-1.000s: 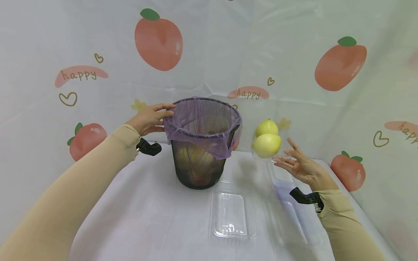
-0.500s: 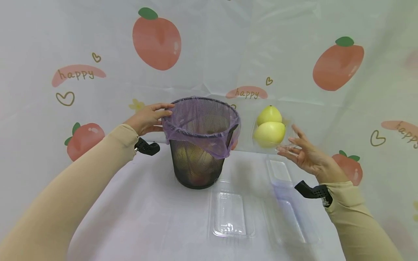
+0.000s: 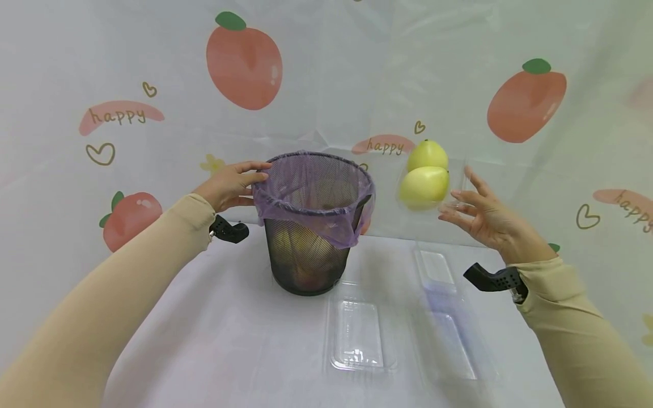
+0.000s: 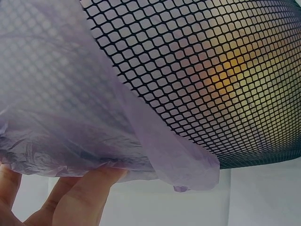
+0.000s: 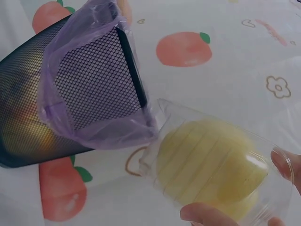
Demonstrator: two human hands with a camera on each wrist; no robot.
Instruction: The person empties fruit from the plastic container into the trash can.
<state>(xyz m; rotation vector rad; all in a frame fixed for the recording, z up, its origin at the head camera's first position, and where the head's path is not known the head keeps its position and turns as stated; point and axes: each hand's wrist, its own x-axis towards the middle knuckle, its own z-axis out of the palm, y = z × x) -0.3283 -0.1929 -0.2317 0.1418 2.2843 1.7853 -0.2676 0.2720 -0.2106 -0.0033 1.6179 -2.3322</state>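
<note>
In the head view my left hand (image 3: 224, 186) grips the left rim of a black mesh waste bin (image 3: 306, 260), lined with a purple plastic bag (image 3: 326, 218). Some fingertips lie over the rim while the thumb presses the bag from outside. To the bin's right, my right hand (image 3: 487, 218) pinches the edge of a clear plastic box (image 5: 277, 155), raised above the table. Inside that box lie two pale yellow, pear-like fruits (image 3: 424, 184). Yellow and orange shapes (image 4: 230, 70) show through the mesh; their kind is unclear.
Clear plastic containers lie on the white table: one (image 3: 357, 334) in front of the bin, one (image 3: 451, 345) right of it, and a smaller one (image 3: 435, 266) behind. A white cloth (image 3: 326, 68) with printed fruit hangs behind the table.
My right hand has risen and shifted slightly right, lifting the box with the two fruits higher. My left hand stays on the bin's rim.
</note>
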